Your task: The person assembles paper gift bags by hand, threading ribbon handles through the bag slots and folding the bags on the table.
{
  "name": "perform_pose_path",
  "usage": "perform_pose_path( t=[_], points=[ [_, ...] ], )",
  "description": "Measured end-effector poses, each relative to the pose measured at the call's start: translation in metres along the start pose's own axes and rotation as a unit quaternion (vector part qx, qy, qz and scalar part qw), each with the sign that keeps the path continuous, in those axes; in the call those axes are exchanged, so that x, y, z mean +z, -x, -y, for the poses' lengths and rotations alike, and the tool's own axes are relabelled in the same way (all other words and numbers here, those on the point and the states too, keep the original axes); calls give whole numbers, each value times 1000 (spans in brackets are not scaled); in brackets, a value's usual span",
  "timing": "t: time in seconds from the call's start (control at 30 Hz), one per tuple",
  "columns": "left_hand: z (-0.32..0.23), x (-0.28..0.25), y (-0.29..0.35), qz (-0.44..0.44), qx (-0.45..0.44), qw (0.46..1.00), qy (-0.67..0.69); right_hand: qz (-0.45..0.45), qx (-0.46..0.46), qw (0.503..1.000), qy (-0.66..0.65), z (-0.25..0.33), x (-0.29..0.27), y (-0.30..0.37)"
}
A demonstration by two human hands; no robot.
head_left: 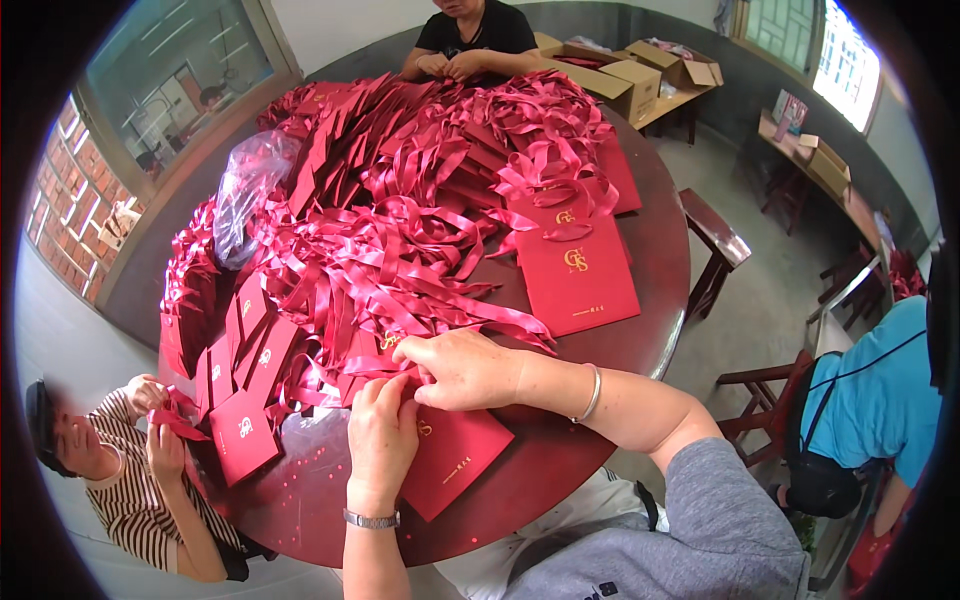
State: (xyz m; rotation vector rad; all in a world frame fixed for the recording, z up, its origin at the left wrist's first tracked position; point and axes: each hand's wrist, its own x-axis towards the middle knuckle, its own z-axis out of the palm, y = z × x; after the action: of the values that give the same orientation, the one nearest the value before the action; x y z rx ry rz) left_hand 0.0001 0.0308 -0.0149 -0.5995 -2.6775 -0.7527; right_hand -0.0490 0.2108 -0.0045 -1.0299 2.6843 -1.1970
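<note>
Hands: left hand [383,432] and right hand [462,370] are pinching one red bag [460,462] by its top, fingers hiding the exact grip | Place: near side of table [310,510] | Count: one clear sack [252,190]; heaped ribbons [400,250] are overlapping uncountably

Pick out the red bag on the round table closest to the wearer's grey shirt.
The red bag whose upper end is at the left hand and right hand; all others there lie farther back or left.
</note>
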Motion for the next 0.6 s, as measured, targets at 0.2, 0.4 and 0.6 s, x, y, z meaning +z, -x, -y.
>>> perform_pose_path(
  t=[0.2, 0.4, 0.6],
  points=[
    [2, 1, 2, 0, -8, 1000, -1, 19, -7, 999, -46, 0, -5, 0],
    [4, -1, 1, -4, -22, 1000, -19, 65, 4, 984, -165, 0, -15, -4],
    [11, -3, 2, -7, -62, 997, -41, 167, -16, 951, -258, -5, -35, -3]
  ],
)
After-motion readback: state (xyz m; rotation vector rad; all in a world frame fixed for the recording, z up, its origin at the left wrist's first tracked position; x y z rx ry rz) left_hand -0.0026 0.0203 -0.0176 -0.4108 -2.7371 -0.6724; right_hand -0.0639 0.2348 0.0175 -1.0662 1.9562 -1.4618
